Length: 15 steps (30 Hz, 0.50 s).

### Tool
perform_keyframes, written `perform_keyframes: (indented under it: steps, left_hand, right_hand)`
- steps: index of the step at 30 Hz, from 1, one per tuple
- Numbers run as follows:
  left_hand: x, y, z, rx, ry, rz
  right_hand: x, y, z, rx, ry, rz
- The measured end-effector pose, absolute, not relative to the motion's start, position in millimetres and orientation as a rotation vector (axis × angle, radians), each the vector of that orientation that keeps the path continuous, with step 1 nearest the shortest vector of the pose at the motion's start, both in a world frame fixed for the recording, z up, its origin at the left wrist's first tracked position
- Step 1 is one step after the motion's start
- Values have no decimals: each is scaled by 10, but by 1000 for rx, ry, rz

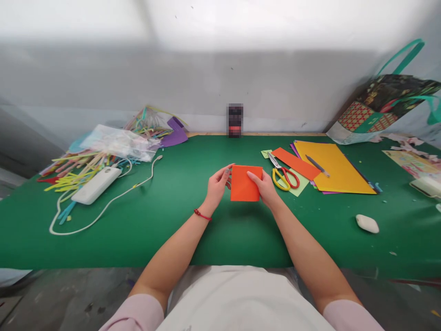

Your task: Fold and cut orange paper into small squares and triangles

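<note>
The right hand [267, 187] pinches the orange paper square [244, 189] above the green table [127, 246], left of the scissors [285, 178], while the left hand [217, 185] half-curls at its left edge, hold unclear, so an uneven pull could crease or twist it

You can't read any words or numbers here for sure. On the bag [381, 110] by the wall, you can see small pale marks on its green band, but they are too tiny to read. The paper sheet [406, 162] with colored print, on the right side of the surface [193, 243], is too blurry for you to make out any letters. The dark thing [235, 120] standing by the wall is covered in little blurry squares, so you can't read it. Your white shirt [237, 299] has a faint mark low down, and you can't read that one.
</note>
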<state>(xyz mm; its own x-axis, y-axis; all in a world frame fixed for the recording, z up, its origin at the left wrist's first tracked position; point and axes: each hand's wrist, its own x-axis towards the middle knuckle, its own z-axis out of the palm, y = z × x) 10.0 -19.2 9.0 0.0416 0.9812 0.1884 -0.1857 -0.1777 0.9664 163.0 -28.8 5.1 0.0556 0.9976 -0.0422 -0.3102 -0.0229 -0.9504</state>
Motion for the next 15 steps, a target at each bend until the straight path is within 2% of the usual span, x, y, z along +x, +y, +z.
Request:
perform_keyframes:
  steps: [8, 15]
  left_hand:
    - [31, -218, 163, 1346, 871, 1401]
    - [34, -232, 208, 1366, 882, 1404]
  right_hand:
    - [1636, -324, 71, -997, -983, 1390]
    - [1655, -320, 64, -1039, -1050, 1305]
